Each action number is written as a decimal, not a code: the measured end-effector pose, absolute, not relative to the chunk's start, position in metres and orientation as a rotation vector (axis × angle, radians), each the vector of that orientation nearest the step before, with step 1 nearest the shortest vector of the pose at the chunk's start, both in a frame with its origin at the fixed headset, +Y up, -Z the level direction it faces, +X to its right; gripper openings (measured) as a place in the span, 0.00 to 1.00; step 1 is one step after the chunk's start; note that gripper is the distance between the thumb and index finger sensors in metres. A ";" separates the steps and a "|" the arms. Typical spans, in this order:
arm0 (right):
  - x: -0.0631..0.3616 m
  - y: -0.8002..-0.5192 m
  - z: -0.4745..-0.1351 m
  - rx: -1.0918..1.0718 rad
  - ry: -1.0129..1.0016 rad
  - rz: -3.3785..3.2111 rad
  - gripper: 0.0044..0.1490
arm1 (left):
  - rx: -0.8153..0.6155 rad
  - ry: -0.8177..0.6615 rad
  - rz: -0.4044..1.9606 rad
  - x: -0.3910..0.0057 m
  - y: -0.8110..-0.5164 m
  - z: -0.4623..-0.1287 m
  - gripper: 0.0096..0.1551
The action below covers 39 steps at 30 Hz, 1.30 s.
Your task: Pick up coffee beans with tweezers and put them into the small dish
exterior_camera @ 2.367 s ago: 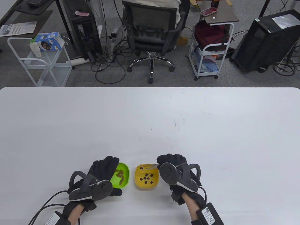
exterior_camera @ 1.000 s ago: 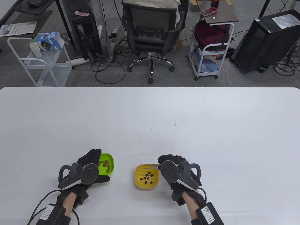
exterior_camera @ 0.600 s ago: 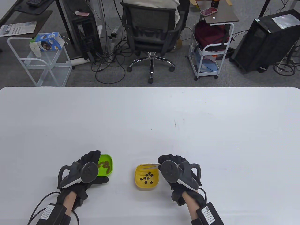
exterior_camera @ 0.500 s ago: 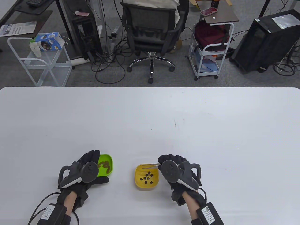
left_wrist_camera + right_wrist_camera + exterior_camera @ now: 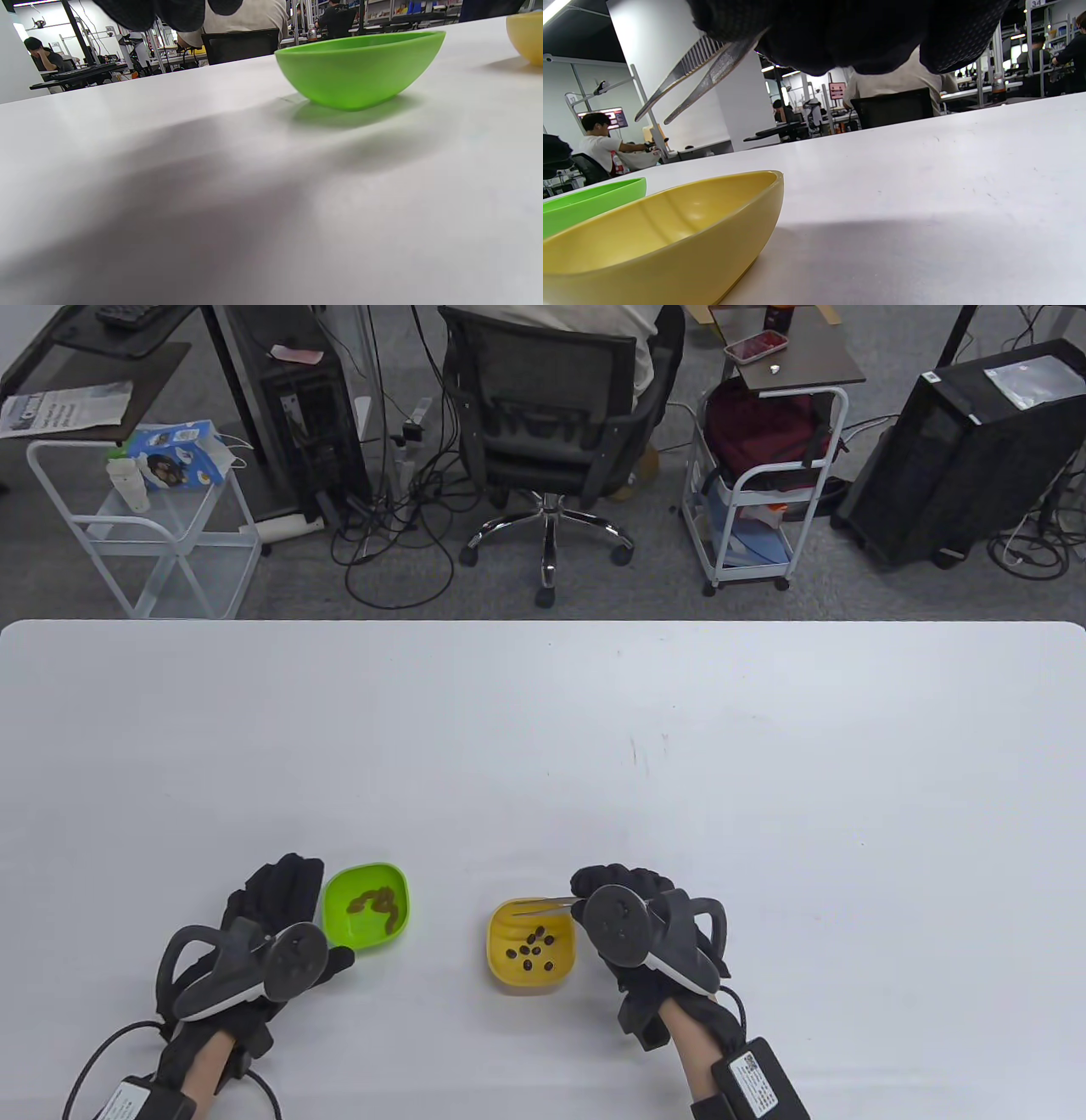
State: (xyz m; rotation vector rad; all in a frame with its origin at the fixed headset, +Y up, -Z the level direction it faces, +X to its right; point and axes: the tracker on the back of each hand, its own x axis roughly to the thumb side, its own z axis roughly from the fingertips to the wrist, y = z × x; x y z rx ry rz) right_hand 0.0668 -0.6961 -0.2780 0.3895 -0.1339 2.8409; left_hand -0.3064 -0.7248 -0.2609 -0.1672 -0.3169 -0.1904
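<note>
A yellow dish [image 5: 502,963] near the table's front holds several dark coffee beans [image 5: 533,947]. A green dish [image 5: 339,929] to its left holds several brownish beans [image 5: 375,901]. My right hand [image 5: 628,899] holds metal tweezers [image 5: 543,906], their tips apart and empty over the yellow dish's far rim. In the right wrist view the tweezers [image 5: 687,80] hang above the yellow dish [image 5: 670,237]. My left hand [image 5: 271,912] rests on the table just left of the green dish and holds nothing. The left wrist view shows the green dish [image 5: 360,67] from the side.
The white table [image 5: 543,746] stretches wide beyond the dishes. An office chair [image 5: 551,432], two wire carts [image 5: 764,492] and computer towers [image 5: 959,449] stand on the floor past the far edge.
My left hand slid the green dish to the left, away from the yellow dish, then let go and drew back left. My right hand with the tweezers stayed over the yellow dish.
</note>
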 end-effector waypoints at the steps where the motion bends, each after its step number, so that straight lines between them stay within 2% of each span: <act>1: 0.067 -0.696 -0.278 0.389 -0.140 2.841 0.27 | -0.164 -0.317 -0.200 -0.310 -0.727 -0.257 0.62; 3: 0.067 -0.695 -0.278 0.387 -0.147 2.842 0.27 | -0.171 -0.309 -0.206 -0.315 -0.729 -0.252 0.60; 7: 0.068 -0.695 -0.278 0.381 -0.155 2.842 0.27 | -0.143 -0.241 -0.208 -0.320 -0.726 -0.250 0.49; 11: 0.067 -0.696 -0.278 0.384 -0.154 2.855 0.27 | -0.146 -0.205 -0.246 -0.321 -0.728 -0.253 0.47; 17: 0.071 -0.693 -0.279 0.355 -0.178 2.858 0.27 | -0.120 -0.194 -0.247 -0.323 -0.729 -0.250 0.46; 24: 0.102 -0.689 -0.285 0.161 -0.316 2.918 0.27 | -0.127 -0.206 -0.276 -0.319 -0.730 -0.250 0.46; 31: 0.141 -0.705 -0.298 -0.073 -0.220 2.902 0.27 | -0.143 -0.214 -0.288 -0.317 -0.730 -0.250 0.47; 39: 0.154 -0.732 -0.307 -0.196 -0.065 2.924 0.27 | -0.158 -0.215 -0.248 -0.318 -0.730 -0.251 0.48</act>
